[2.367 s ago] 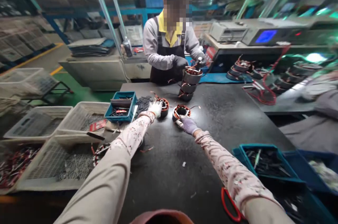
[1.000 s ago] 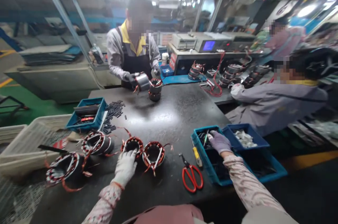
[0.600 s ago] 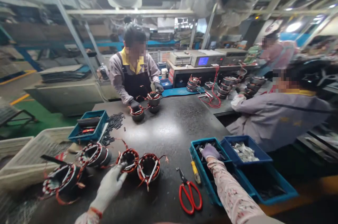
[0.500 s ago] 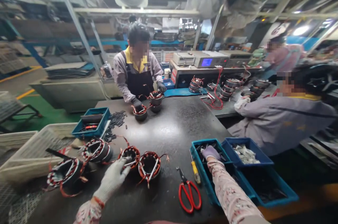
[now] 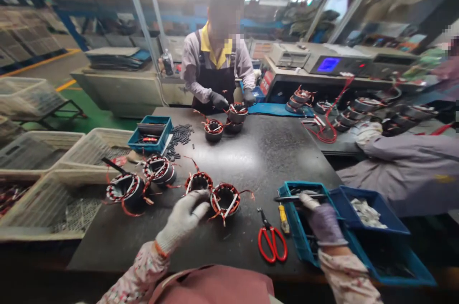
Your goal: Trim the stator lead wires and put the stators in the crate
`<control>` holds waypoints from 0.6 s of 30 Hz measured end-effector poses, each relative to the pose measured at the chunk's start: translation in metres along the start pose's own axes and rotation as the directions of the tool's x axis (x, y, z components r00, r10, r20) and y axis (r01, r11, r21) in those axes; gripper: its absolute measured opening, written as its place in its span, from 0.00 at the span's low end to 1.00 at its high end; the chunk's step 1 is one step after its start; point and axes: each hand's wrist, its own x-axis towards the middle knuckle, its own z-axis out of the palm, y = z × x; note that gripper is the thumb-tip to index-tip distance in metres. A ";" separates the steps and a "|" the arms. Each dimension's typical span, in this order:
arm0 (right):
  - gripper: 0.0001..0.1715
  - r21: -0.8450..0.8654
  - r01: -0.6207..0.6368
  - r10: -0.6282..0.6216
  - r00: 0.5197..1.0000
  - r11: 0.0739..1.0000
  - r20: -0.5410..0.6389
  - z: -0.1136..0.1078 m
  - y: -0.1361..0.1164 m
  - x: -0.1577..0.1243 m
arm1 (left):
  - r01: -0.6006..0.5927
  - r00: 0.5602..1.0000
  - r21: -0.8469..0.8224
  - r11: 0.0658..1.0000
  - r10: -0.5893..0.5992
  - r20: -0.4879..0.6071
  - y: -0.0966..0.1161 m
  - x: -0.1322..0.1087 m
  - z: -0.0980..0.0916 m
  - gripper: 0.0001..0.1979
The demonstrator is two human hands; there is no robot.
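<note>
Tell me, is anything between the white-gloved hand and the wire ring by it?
Nothing visible. The left hand reaches the near rim of the wire ring, its fingertips right at it. A second ring sits to their right, not between.

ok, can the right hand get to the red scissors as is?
Probably yes. The red scissors lie uncovered on the table beside the blue bin that the right hand is in; only the bin wall stands between.

Leaving bare tabletop (image 5: 272,151) open beyond the red scissors (image 5: 272,244); crowding left of the scissors with wound stators (image 5: 225,199); walling off right of them with blue trays (image 5: 299,242)
</note>
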 end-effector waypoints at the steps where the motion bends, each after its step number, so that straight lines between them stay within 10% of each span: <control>1: 0.34 0.080 -0.012 0.006 0.997 0.997 0.073 0.022 -0.012 -0.021 | -0.035 0.997 0.022 0.999 0.034 0.063 0.010 -0.001 0.008 0.25; 5: 0.29 0.397 -0.183 -0.010 0.900 0.899 0.437 0.087 -0.056 -0.089 | -0.186 0.912 0.216 0.958 0.086 0.402 0.037 -0.001 0.028 0.30; 8: 0.29 0.339 -0.254 0.011 0.814 0.906 0.580 0.095 -0.076 -0.107 | -0.262 0.848 0.243 0.934 0.103 0.520 0.034 -0.003 0.022 0.26; 12: 0.33 0.161 -0.439 0.115 0.537 0.884 0.836 0.080 -0.098 -0.104 | -0.310 0.782 0.036 0.950 0.233 0.578 0.023 -0.008 0.008 0.28; 18: 0.25 -0.087 -0.307 0.278 0.661 0.948 0.697 0.088 -0.116 -0.090 | -0.075 0.759 -0.319 0.945 0.261 0.597 0.003 -0.006 0.009 0.35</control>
